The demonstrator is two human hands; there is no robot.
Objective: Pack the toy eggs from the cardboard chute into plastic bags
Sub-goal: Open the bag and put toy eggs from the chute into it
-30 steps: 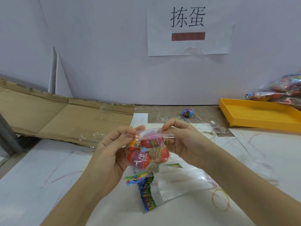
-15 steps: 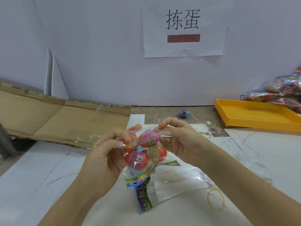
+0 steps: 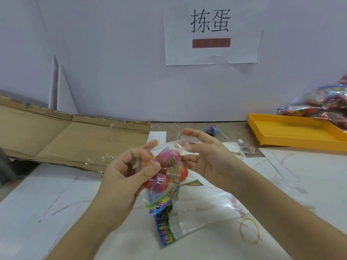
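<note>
Red & pink plastic toy eggs [image 3: 170,166] sit in clear plastic bag [image 3: 150,194]. L hand [image 3: 124,177] grip clamped on bag; R hand [image 3: 206,156] grip apart, just right of it.

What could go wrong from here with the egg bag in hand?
1. Only the left hand pinches the plastic bag; the right hand is open beside its top. Whether the top is sealed cannot be told, so the toy eggs might tip out if the bag tilts.
2. A loose blue egg lies on the table behind the hands, outside any bag; it may roll or get missed.
</note>
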